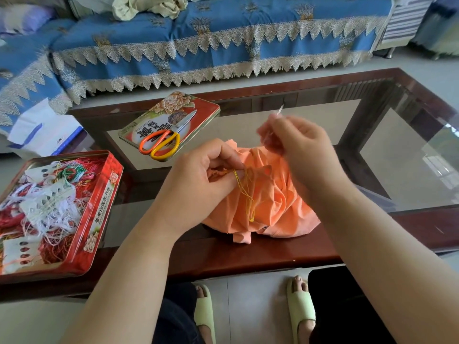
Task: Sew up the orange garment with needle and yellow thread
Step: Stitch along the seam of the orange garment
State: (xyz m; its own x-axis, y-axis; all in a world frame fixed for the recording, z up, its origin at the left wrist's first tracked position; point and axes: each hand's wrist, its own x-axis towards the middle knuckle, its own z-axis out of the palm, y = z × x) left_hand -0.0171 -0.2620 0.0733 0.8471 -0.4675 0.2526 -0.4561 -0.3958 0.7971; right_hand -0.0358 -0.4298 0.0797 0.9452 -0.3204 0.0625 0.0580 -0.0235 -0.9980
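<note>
The orange garment [270, 207] lies bunched on the near edge of the glass-topped table [310, 254]. My left hand [203, 177] pinches a fold of it at the seam. Loops of yellow thread [244, 192] hang from that spot down over the cloth. My right hand [295, 142] is raised above and to the right of the garment and pinches the needle [280, 111], whose tip points up and away. The hand is blurred by motion.
Orange-handled scissors [164, 140] lie on a red tin lid [198, 105] at the back left of the table. An open red tin [104, 194] full of thread cards stands at the left. A blue-covered sofa [198, 40] is behind. My slippered feet [300, 309] are below.
</note>
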